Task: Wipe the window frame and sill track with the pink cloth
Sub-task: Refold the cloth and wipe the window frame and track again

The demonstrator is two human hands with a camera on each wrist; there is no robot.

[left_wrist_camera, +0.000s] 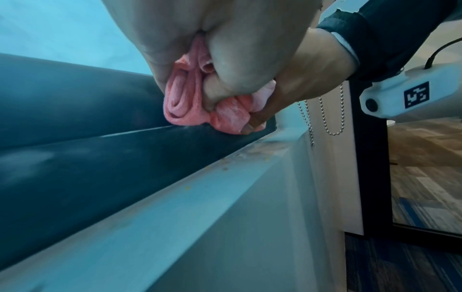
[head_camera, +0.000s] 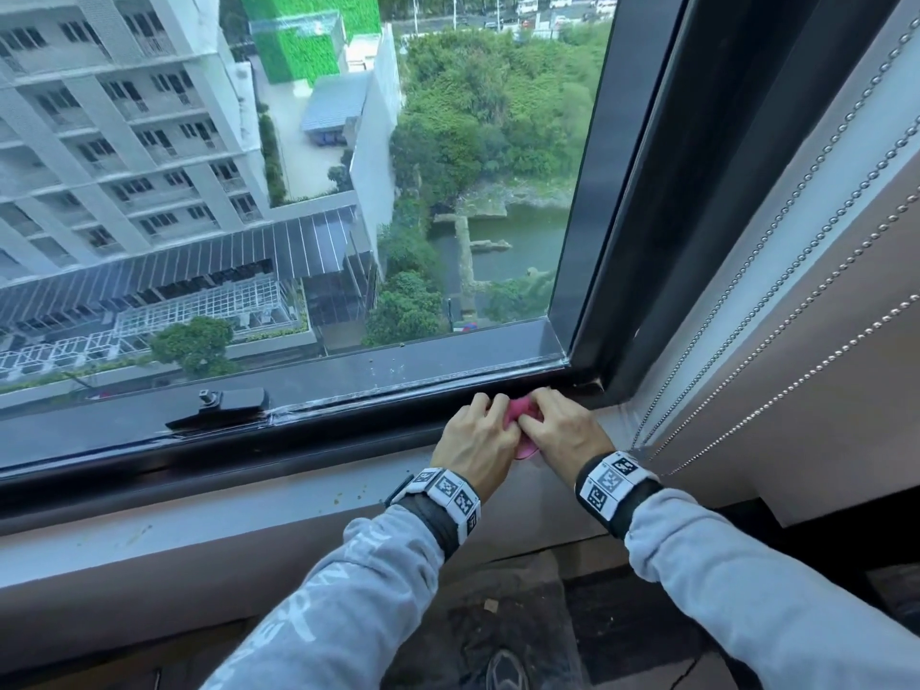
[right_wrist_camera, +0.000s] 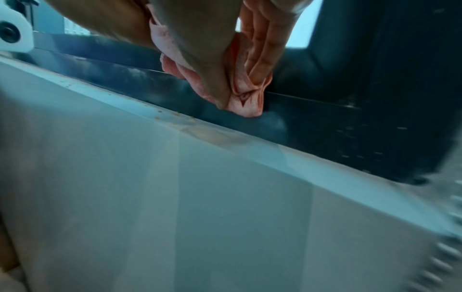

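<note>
The pink cloth [head_camera: 517, 409] is bunched into a wad between my two hands, against the black lower window frame [head_camera: 348, 430] near its right corner. My left hand [head_camera: 480, 430] grips the wad from the left; its fingers curl round the folds of the cloth [left_wrist_camera: 182, 98]. My right hand [head_camera: 557, 425] pinches the cloth [right_wrist_camera: 246, 106] from the right, thumb and fingertips closing on a fold that touches the frame [right_wrist_camera: 175, 92]. The sill track [head_camera: 448, 378] runs just beyond the knuckles, dusty with specks.
A black window latch [head_camera: 224, 405] sits on the frame to the left. The upright black frame post [head_camera: 642, 191] stands right of the hands. Bead chains [head_camera: 747, 291] of a blind hang close on the right. The pale sill ledge [head_camera: 249, 510] carries crumbs.
</note>
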